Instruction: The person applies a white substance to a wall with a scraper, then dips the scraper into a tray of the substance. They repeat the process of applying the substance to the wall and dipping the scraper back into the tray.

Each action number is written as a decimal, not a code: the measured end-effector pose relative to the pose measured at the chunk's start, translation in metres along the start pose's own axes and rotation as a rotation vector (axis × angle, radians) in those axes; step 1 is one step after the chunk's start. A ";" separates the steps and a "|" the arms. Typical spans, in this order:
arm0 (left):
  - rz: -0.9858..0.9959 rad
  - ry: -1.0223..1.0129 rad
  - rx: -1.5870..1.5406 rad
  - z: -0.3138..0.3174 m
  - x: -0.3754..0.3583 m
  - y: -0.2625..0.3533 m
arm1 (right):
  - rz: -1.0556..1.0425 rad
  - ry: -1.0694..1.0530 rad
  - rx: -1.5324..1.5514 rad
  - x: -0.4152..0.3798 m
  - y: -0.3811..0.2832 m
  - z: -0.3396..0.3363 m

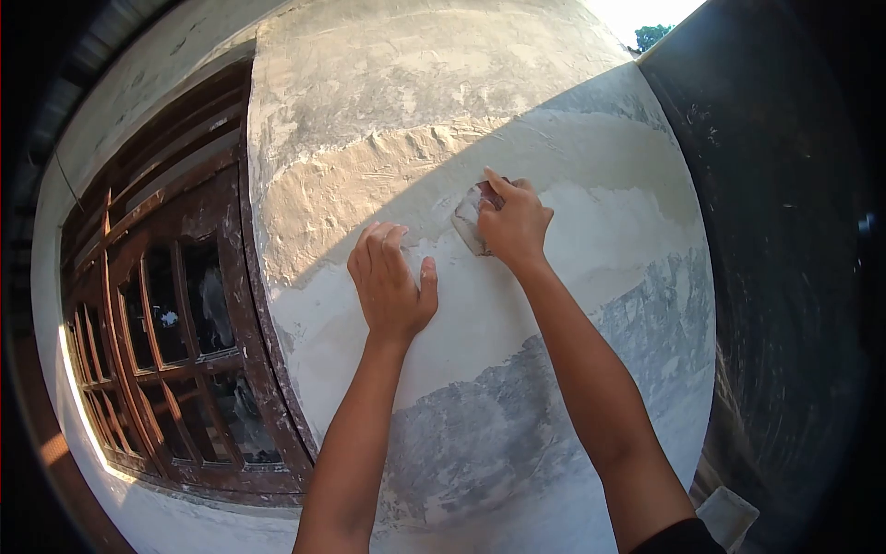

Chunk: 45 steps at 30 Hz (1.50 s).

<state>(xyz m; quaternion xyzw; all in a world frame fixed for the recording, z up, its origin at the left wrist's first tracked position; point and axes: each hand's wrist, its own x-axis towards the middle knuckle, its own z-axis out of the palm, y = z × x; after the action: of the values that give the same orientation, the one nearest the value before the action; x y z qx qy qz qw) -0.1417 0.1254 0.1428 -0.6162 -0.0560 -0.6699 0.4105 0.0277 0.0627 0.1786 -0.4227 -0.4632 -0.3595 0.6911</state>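
My left hand (391, 288) rests against the wall (461, 346), open, with its fingers stretched upward and the thumb apart. To its right and a little higher, my right hand (519, 223) is closed around a putty knife (468, 220). The blade is smeared with pale filler and lies against the wall, slanting left of my fingers; most of its handle is hidden in my grip. Around both hands runs a wide band of whitish filler (600, 226). Below it shows rougher grey plaster (480, 429), and above left a ridged, sunlit strip of filler (341, 189).
A brown wooden window (231, 369) with glass panes and slats borders the wall on the left. At the right a dark surface (784, 240) meets the wall's edge. Low at the right, near my elbow, stands a pale container (729, 517), partly cut off.
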 end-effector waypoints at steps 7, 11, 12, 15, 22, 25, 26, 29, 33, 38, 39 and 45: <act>0.018 0.005 0.010 0.002 0.000 0.001 | -0.065 0.010 0.000 0.003 -0.003 0.011; 0.005 -0.032 -0.006 0.000 -0.001 0.002 | 0.403 0.262 -0.053 0.027 0.009 -0.015; 0.006 -0.039 -0.002 0.001 0.000 0.001 | 0.404 0.264 -0.052 0.026 0.004 -0.013; 0.038 -0.034 -0.016 0.001 0.000 0.001 | 0.075 0.081 0.117 0.013 -0.028 0.009; 0.047 -0.060 0.006 0.002 0.000 0.001 | 0.389 0.302 -0.002 0.035 -0.007 -0.008; 0.057 -0.071 -0.016 0.001 -0.001 0.002 | -0.011 0.011 0.012 0.012 -0.029 0.016; 0.052 -0.075 -0.008 0.001 -0.001 0.002 | 0.000 0.007 0.011 0.011 -0.022 0.014; 0.046 -0.069 -0.003 0.001 -0.001 -0.001 | 0.384 0.262 -0.080 0.024 0.010 -0.011; 0.091 -0.086 -0.010 0.003 0.000 -0.001 | 0.238 0.229 -0.037 0.008 0.044 -0.042; 0.083 -0.087 -0.022 0.006 0.002 0.023 | 0.283 0.117 0.018 -0.020 0.070 -0.087; 0.095 -0.080 -0.083 0.009 0.001 0.038 | 0.292 0.078 0.049 -0.026 0.079 -0.095; 0.000 -0.075 -0.370 0.052 -0.031 0.154 | 0.328 -0.028 0.063 -0.060 0.133 -0.159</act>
<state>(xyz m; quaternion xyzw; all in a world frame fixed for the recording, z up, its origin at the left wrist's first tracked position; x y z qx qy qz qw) -0.0083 0.0694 0.0613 -0.7059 0.0529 -0.6451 0.2877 0.1805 -0.0259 0.0546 -0.4758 -0.4087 -0.2209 0.7469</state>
